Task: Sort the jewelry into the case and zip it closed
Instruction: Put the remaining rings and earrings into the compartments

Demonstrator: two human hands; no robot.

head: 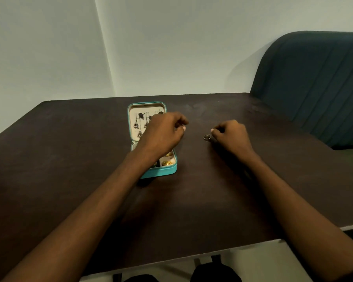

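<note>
Open teal case (152, 139) on a dark table (69, 159), earrings (140, 124) hung in its lid. The left hand (163, 133) hovers over it, fingers curled. A ring (207, 137) lies at the right hand's (230, 137) curled fingertips.

Single head view, forward and down (near) over table (69, 159)

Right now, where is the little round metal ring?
The small metal ring lies on the dark table, at the right hand's fingertips, right of the open teal case.
</note>
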